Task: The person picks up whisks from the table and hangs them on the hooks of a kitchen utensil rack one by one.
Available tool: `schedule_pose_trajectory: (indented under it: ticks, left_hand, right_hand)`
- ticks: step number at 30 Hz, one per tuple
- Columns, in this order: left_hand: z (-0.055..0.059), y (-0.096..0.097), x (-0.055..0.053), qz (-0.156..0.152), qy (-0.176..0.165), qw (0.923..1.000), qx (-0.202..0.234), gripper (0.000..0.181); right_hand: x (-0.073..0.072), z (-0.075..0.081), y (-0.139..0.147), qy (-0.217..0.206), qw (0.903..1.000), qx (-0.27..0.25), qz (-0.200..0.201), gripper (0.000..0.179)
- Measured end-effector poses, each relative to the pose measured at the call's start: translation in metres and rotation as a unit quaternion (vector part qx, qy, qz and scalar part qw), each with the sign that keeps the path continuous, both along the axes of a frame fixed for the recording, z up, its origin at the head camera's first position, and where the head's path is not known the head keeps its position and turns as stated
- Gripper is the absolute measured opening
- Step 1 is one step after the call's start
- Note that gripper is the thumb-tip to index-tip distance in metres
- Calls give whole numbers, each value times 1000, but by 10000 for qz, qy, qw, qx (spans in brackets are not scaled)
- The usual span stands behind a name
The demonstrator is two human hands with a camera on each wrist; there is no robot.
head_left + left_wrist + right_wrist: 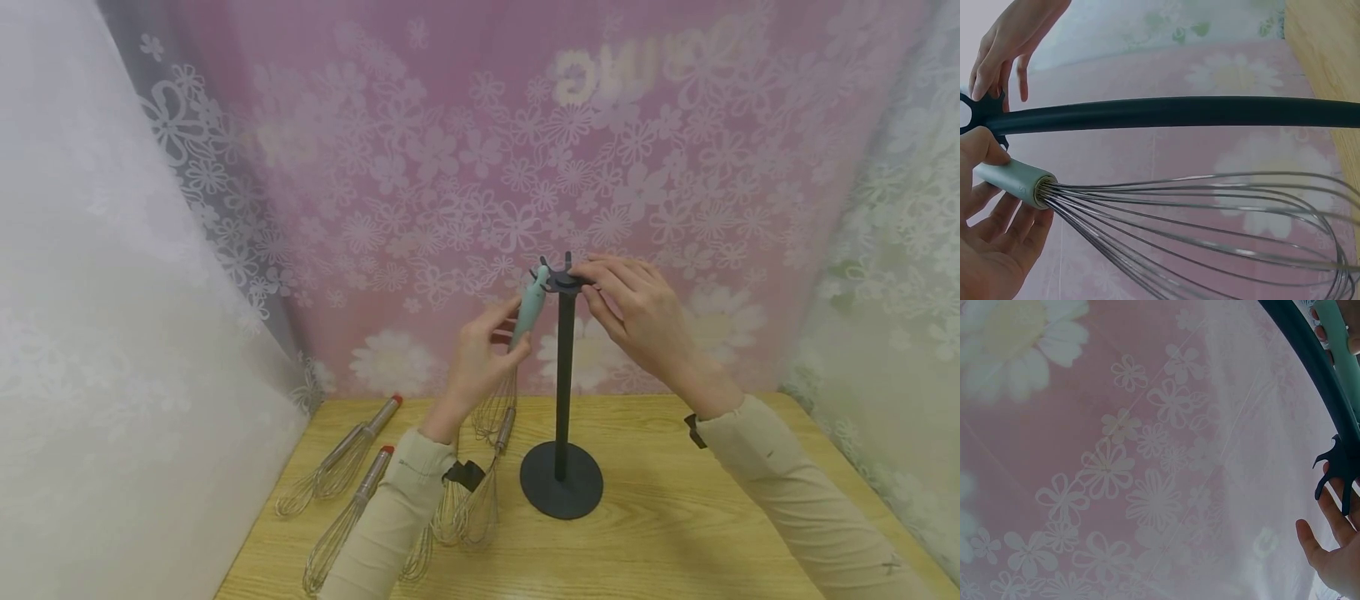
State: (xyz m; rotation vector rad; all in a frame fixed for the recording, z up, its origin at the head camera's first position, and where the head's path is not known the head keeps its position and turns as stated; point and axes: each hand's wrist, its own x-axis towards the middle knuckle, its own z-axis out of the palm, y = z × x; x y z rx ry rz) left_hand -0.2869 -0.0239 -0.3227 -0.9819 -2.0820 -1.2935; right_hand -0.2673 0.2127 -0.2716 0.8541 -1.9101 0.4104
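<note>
Taking the black stand's round foot as the clock's centre, red-tipped steel wire whisks lie on the pale wood-grain table near nine o'clock. More bare steel whisks lie closer, partly behind your sleeve. Your left hand, at eight o'clock from the hooked top, grips the mint-green-handled wire whisk, its handle end against the hooks of the upright black stand. Your right hand, toward four o'clock, touches those hooks; I cannot tell whether it pinches them. You seem to be hanging the whisk; next, check that it's hooked before loosening your left fingers.
</note>
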Motion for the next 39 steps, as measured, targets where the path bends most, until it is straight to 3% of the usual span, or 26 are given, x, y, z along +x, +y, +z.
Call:
schedule_pose_trajectory:
  ticks: [8,17,39]
  left_hand:
    - [-4,5,1,-23,-165,9998,81,53]
    - [-9,13,1,-369,-341,9983,308,48]
    - [-16,21,-3,-344,-435,9970,532,43]
  right_hand:
    - [-1,0,0,55,10000,20,39,48]
    - [-1,-1,0,92,9999,-3,77,47]
    - [0,-1,2,-2,9999,86,82,46]
